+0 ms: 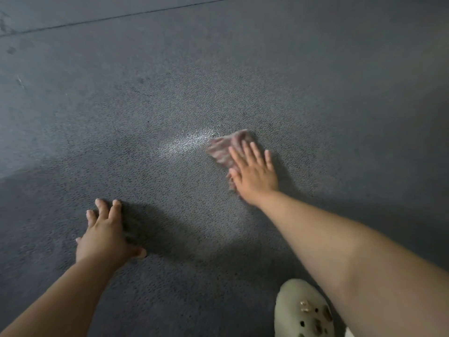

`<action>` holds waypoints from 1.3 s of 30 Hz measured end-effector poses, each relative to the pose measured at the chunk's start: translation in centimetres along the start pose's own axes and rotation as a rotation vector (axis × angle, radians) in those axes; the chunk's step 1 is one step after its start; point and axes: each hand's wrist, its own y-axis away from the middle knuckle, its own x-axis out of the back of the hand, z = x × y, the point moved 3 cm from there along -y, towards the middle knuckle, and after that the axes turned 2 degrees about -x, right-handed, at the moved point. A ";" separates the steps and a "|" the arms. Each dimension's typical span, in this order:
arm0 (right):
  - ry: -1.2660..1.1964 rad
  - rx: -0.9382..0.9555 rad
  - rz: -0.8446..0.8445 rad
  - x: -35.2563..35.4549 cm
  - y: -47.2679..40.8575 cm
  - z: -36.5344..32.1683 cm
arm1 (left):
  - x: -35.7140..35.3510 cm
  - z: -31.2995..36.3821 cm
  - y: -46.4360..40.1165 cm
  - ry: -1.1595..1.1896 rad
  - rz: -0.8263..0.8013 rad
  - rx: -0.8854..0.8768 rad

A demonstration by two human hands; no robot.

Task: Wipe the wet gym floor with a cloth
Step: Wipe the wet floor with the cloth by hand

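Observation:
A pinkish-brown patterned cloth point(224, 148) lies crumpled on the dark grey speckled gym floor point(170, 98). My right hand point(254, 172) presses flat on the cloth with fingers straight and spread, covering its near part. Just left of the cloth a wet patch point(184, 143) shines on the floor. My left hand point(105, 233) rests on the bare floor at the lower left, fingers spread, holding nothing.
A pale green clog with charms point(303, 310) stands on the floor at the bottom right, under my right forearm. A dark seam line point(126, 17) crosses the floor at the far top. Shadow lies over the lower left floor.

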 end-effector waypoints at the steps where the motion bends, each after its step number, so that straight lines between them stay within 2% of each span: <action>1: -0.008 -0.077 0.003 0.0 -0.2 2.1 | 0.0 0.0 0.0 0.001 -0.001 0.001; 6: -0.180 -0.675 0.015 -1.1 3.7 10.3 | 0.1 0.1 0.0 0.006 -0.009 0.004; 9: -0.340 -0.966 0.071 -2.3 6.9 9.2 | 0.0 0.3 0.3 0.022 -0.011 0.002; 11: -0.371 -1.017 0.043 -3.0 7.9 6.0 | 0.0 0.4 0.5 0.026 -0.018 0.002; 13: -0.325 -0.929 -0.001 -3.2 8.5 1.8 | -0.1 0.3 0.8 0.043 -0.006 -0.003; 14: -0.279 -0.822 -0.015 -3.4 8.6 -0.6 | -0.2 0.2 1.0 0.048 0.009 -0.012; 18: -0.159 -0.096 -0.027 -4.1 10.5 -10.1 | -0.9 -0.1 2.5 0.046 0.110 -0.088; 21: -0.019 0.248 -0.007 -3.3 9.8 -9.7 | -1.6 -0.4 4.3 0.008 0.142 -0.116; 23: 0.035 0.255 -0.011 -2.9 8.6 -6.7 | -2.2 -0.9 5.5 -0.066 0.108 -0.129; 27: -0.086 -0.274 0.021 -3.0 8.2 -0.1 | -3.2 -3.2 8.2 -0.133 0.057 -0.115; 30: -0.201 -0.541 0.039 -3.7 10.2 -0.5 | -3.7 -5.3 9.9 -0.079 0.041 -0.046; 32: -0.271 -0.631 0.034 -4.1 11.5 -3.6 | -4.2 -6.6 11.0 -0.036 0.032 0.004; 33: -0.284 -0.623 0.024 -4.4 12.4 -5.7 | -4.3 -7.1 11.4 -0.015 0.029 0.022; 35: -0.272 -0.485 0.020 -5.3 14.5 -10.9 | -4.6 -8.3 12.3 0.022 0.024 0.052; 38: -0.153 -0.057 0.097 -7.1 19.3 -18.9 | -5.0 -10.2 13.3 0.018 0.027 0.076; 39: -0.119 0.109 0.064 -7.7 21.4 -21.1 | -5.0 -10.9 13.6 0.001 0.027 0.080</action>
